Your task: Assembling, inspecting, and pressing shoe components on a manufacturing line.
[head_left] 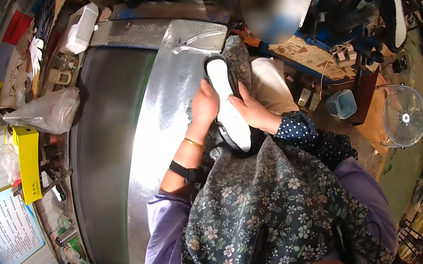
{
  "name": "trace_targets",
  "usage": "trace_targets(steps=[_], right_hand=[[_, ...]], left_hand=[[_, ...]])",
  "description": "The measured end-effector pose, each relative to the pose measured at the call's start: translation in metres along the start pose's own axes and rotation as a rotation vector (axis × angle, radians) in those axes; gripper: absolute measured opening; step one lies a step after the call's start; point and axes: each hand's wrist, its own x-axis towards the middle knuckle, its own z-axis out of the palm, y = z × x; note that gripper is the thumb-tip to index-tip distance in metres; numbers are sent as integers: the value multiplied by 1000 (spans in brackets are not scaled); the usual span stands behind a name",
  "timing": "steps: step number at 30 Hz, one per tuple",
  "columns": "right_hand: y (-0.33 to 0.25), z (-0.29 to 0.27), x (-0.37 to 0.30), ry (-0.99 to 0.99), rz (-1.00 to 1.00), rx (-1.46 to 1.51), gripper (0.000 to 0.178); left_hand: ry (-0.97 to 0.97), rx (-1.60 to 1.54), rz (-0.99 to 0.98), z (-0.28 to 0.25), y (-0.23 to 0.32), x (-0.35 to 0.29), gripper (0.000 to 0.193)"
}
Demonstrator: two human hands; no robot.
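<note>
A black shoe (233,124) is held lengthwise in front of my apron, its white, sole-shaped face turned up. Its dark rim shows around both ends. My left hand (204,104) grips the left edge with curled fingers. On the other edge, my right hand (253,110) has its thumb lying on the white face and its fingers at the shoe's right side, partly hidden. Beneath and beside the shoe is my floral apron (264,195). A shiny metal surface (153,108) lies just left of my left hand.
A dark conveyor belt (107,147) runs along my left, with a yellow box (29,163) and a plastic bag (47,114) beyond it. To the right are a clear plastic tub (341,105) and a round fan (405,117). Another shoe (398,22) is at the far right.
</note>
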Motion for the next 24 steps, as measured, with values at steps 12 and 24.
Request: trace_targets(steps=[12, 24], right_hand=[[31, 26, 11, 160, -173, 310, 83], [36, -7, -1, 44, -139, -100, 73]], left_hand=[[-396, 279, 345, -53, -28, -12, 57], [-341, -366, 351, -1, -85, -68, 58]])
